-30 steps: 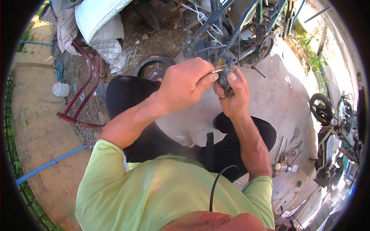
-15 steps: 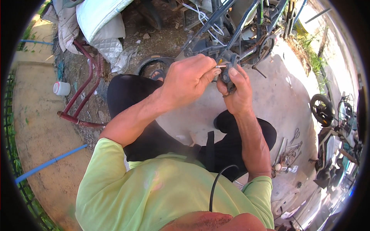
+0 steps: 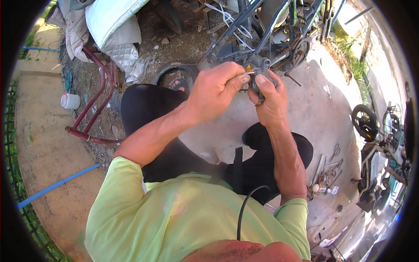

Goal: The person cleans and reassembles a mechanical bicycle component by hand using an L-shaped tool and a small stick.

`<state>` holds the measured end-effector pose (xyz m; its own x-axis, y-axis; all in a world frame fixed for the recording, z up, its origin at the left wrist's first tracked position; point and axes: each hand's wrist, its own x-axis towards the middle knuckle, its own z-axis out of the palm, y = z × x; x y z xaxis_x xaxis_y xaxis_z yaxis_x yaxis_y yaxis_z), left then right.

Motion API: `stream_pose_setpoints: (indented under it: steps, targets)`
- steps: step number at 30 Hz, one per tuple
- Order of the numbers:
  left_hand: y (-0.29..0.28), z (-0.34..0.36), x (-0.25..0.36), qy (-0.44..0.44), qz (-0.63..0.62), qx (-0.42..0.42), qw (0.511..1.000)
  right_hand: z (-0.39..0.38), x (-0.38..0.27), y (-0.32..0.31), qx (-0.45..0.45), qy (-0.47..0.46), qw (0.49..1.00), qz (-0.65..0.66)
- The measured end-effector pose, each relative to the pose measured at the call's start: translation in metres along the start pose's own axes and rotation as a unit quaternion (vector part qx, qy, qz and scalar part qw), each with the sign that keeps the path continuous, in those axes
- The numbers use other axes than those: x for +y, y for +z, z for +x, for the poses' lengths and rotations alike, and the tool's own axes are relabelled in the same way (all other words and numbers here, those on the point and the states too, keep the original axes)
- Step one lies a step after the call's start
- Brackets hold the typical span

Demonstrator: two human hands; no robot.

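Note:
My left hand (image 3: 216,89) is closed, thumb and forefinger pinching a thin, pale rod (image 3: 249,73) whose kind is too small to tell. The rod points at a dark grey metal part (image 3: 262,72) gripped in my right hand (image 3: 271,98). The right thumb presses against the near face of that part, and the fingers wrap behind it. A small yellow bit (image 3: 248,68) shows between the two hands. Just beyond them stands a dark metal frame (image 3: 244,19) with white cables (image 3: 229,19) hanging over it.
On the left lie a dark red tubular frame (image 3: 102,83) and a white tub (image 3: 70,101). A tyre (image 3: 190,70) rests by my left foot. Hand tools (image 3: 325,170) are spread on the concrete at the right, with a small wheel (image 3: 365,123) and vehicle parts farther out.
My right hand and the metal part have shifted slightly to the right. The left hand has barely moved and keeps its pinch on the rod.

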<state>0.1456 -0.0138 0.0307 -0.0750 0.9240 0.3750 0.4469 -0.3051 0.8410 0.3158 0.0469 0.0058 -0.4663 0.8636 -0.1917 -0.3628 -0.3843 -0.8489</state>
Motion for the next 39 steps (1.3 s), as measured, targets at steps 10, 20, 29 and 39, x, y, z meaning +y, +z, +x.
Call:
stream_pose_setpoints:
  steps: [10, 20, 29, 39]
  targets:
    - [0.022, 0.02, -0.018, -0.169, -0.128, 0.042, 0.976, 0.018, 0.019, 0.012, 0.172, -0.149, 0.945, -0.235]
    - [0.03, 0.031, -0.017, -0.239, -0.161, 0.041, 0.957, 0.032, 0.012, 0.003, 0.122, -0.134, 0.962, -0.206]
    - [0.012, 0.028, -0.014, 0.023, 0.01, -0.005, 1.0, 0.013, -0.003, -0.025, 0.051, -0.111, 0.972, -0.201]
    - [0.017, 0.021, -0.022, 0.117, 0.043, -0.066, 0.99, 0.012, 0.005, -0.023, 0.015, -0.042, 0.999, -0.007]
